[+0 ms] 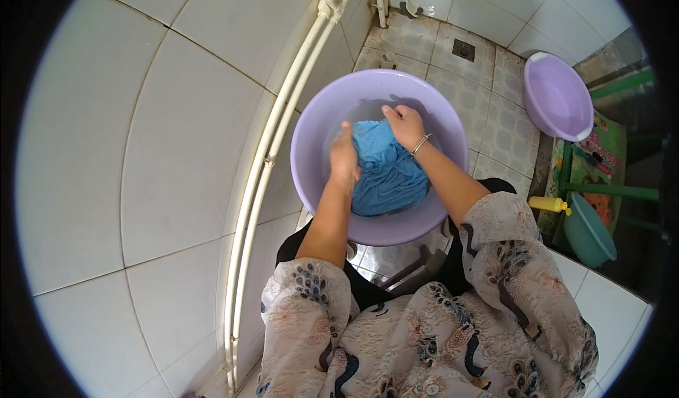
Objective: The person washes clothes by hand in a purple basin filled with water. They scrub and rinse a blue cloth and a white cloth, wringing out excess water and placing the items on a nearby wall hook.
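A wet blue towel (389, 179) lies bunched inside a large lilac basin (306, 143) in front of me. My left hand (344, 157) is closed at the towel's left edge, its thumb pointing away from me and its outline slightly blurred. On the far right side of the towel, my right hand (406, 126) has its fingers curled round the cloth; a bracelet sits at that wrist. The upper part of the towel is held up between both hands, while the rest lies in folds at the near side of the basin. The fingertips are partly hidden.
Pale pipes (283, 126) run along the tiled wall on the left. A smaller lilac basin (559, 97) leans at the right, above a green rack (612, 190). A yellow bottle (548, 203) and teal basin (588, 234) are nearer. A floor drain (463, 49) lies beyond.
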A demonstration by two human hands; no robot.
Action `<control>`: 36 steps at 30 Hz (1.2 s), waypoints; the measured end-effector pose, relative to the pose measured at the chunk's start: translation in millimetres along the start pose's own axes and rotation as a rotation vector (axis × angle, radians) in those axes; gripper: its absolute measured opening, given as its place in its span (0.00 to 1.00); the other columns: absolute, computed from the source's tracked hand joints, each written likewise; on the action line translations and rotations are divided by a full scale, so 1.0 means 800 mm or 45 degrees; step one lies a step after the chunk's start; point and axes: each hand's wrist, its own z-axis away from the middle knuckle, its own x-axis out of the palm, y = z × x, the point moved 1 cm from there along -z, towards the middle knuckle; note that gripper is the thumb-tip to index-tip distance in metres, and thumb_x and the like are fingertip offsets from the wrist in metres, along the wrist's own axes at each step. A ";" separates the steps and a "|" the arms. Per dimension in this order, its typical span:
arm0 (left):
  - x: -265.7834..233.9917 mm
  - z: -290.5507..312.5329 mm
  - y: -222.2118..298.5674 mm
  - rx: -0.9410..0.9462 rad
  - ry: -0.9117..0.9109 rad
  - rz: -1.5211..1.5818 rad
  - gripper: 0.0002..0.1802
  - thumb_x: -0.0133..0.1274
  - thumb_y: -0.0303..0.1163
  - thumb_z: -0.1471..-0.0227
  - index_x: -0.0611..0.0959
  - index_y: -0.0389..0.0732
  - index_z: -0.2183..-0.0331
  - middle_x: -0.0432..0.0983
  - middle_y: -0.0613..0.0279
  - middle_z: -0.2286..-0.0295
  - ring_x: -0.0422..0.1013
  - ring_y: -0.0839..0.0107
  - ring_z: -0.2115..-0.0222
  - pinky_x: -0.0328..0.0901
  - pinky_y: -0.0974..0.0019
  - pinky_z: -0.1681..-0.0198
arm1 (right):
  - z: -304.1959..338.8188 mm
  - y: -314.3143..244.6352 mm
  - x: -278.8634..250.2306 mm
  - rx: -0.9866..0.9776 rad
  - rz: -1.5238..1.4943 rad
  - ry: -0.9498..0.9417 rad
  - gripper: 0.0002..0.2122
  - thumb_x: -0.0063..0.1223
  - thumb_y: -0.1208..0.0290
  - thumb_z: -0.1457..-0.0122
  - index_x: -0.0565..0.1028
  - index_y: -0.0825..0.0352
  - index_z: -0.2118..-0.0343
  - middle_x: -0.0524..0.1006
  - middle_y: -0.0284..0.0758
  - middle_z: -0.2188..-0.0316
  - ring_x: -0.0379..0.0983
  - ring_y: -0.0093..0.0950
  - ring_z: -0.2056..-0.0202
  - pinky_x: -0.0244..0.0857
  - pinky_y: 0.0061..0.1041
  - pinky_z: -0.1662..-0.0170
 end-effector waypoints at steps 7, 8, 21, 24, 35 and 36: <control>-0.009 -0.008 -0.008 0.051 0.066 -0.687 0.15 0.50 0.31 0.52 0.75 0.30 0.64 0.74 0.53 0.70 0.69 0.65 0.71 0.64 0.65 0.66 | 0.000 0.070 0.046 0.015 0.230 -0.274 0.14 0.50 0.60 0.49 0.74 0.70 0.74 0.75 0.42 0.76 0.72 0.37 0.72 0.64 0.31 0.65; -0.017 -0.018 -0.015 0.172 0.065 -0.701 0.13 0.50 0.31 0.52 0.75 0.32 0.64 0.73 0.56 0.72 0.68 0.68 0.72 0.63 0.66 0.68 | -0.003 0.062 0.042 0.010 0.145 -0.219 0.13 0.50 0.62 0.48 0.74 0.70 0.74 0.75 0.41 0.76 0.72 0.36 0.72 0.64 0.31 0.66; -0.001 0.045 0.058 -0.061 -0.390 0.188 0.15 0.46 0.41 0.46 0.74 0.37 0.66 0.71 0.62 0.73 0.68 0.72 0.76 0.65 0.66 0.72 | 0.004 -0.051 -0.058 0.025 -1.049 -0.392 0.10 0.46 0.67 0.41 0.74 0.68 0.66 0.73 0.29 0.71 0.67 0.16 0.68 0.63 0.15 0.66; -0.024 0.030 0.032 -0.254 -0.715 -0.195 0.22 0.55 0.47 0.53 0.75 0.37 0.64 0.72 0.67 0.75 0.68 0.78 0.76 0.62 0.75 0.76 | 0.011 -0.061 -0.061 0.037 -1.126 -0.609 0.11 0.46 0.66 0.41 0.74 0.68 0.63 0.72 0.28 0.70 0.68 0.16 0.67 0.65 0.16 0.65; -0.023 0.036 0.064 0.305 -0.337 -0.242 0.07 0.55 0.31 0.53 0.77 0.39 0.71 0.74 0.68 0.74 0.67 0.79 0.72 0.62 0.73 0.66 | 0.015 -0.035 -0.052 -0.146 -0.359 -0.792 0.13 0.57 0.67 0.50 0.75 0.70 0.64 0.76 0.30 0.70 0.69 0.20 0.69 0.63 0.19 0.63; -0.019 0.038 0.065 0.326 -0.327 -0.237 0.07 0.56 0.30 0.53 0.77 0.38 0.70 0.74 0.67 0.74 0.68 0.79 0.72 0.62 0.73 0.66 | 0.013 -0.032 -0.051 -0.140 -0.303 -0.753 0.13 0.57 0.68 0.51 0.75 0.70 0.65 0.76 0.31 0.70 0.69 0.19 0.69 0.63 0.19 0.63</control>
